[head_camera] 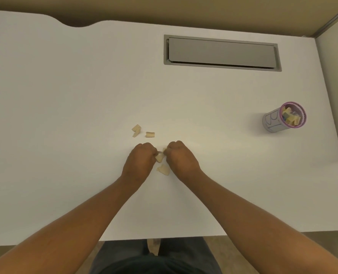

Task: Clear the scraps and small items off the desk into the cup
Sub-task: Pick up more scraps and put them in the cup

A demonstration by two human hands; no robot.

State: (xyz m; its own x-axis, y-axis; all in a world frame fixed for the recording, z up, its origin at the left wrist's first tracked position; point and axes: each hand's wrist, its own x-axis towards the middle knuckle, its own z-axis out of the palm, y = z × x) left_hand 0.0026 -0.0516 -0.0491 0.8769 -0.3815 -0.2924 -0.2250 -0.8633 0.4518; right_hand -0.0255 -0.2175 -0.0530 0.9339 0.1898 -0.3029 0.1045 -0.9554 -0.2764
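My left hand (140, 160) and my right hand (181, 157) are side by side at the middle of the white desk (65, 95), fingers curled together around a small tan scrap (159, 157) pinched between them. Another tan scrap (163, 169) lies on the desk just below the hands. Beyond the left hand lie three more tan scraps: one (137, 127), a second (135, 134) under it, and a third (150, 134) to their right. The cup (273, 121), a grey mesh holder with a pink rim, stands far right and holds several scraps.
A grey cable hatch (221, 53) is set into the desk at the back right. The desk's near edge runs just above my lap. A partition wall rises behind the desk and at its right side.
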